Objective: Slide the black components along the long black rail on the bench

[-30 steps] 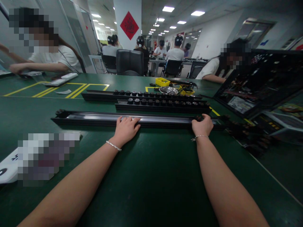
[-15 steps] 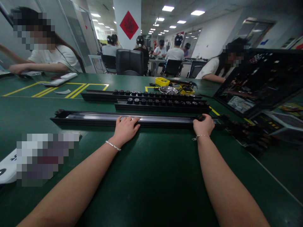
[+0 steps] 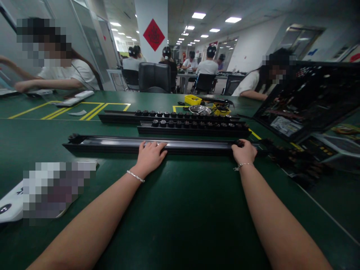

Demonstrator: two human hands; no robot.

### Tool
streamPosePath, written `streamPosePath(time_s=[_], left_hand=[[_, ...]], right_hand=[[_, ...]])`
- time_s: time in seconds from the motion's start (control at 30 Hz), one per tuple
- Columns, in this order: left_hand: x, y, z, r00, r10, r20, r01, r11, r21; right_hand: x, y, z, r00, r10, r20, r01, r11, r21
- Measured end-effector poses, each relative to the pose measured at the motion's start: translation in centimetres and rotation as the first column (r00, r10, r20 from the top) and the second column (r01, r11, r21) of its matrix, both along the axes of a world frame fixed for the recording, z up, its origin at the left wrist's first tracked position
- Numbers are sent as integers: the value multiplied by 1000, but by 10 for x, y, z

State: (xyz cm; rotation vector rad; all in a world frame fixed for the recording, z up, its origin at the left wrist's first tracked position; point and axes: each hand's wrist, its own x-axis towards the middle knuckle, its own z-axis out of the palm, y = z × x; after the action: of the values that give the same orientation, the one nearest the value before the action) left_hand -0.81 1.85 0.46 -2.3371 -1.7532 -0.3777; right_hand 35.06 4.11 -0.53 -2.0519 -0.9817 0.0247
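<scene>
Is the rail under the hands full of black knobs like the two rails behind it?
No, the near rail shows a bare shiny channel.

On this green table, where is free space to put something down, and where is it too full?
Bare mat lies between the two forearms, in front of the near black rail that the left hand and right hand rest on. A strip is free between that rail and the two rails with knobs. The right side is crowded by dark parts and an open case.

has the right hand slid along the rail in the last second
No. The right hand sits at the same spot near the right end of the long black rail, just below the nearer knob-filled rail; the small shift in view is the camera's.
</scene>
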Motion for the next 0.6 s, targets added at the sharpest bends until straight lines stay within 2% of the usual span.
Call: streamPosePath(time_s=[0.23, 0.6], left_hand=[[1, 0, -1, 1000, -2, 27, 2, 1000, 14], [1, 1, 0, 999, 5, 32, -5, 1000, -11]], right_hand=[[1, -5, 7, 1000, -1, -2, 1, 999, -52], [5, -6, 11, 1000, -22, 13, 22, 998, -51]])
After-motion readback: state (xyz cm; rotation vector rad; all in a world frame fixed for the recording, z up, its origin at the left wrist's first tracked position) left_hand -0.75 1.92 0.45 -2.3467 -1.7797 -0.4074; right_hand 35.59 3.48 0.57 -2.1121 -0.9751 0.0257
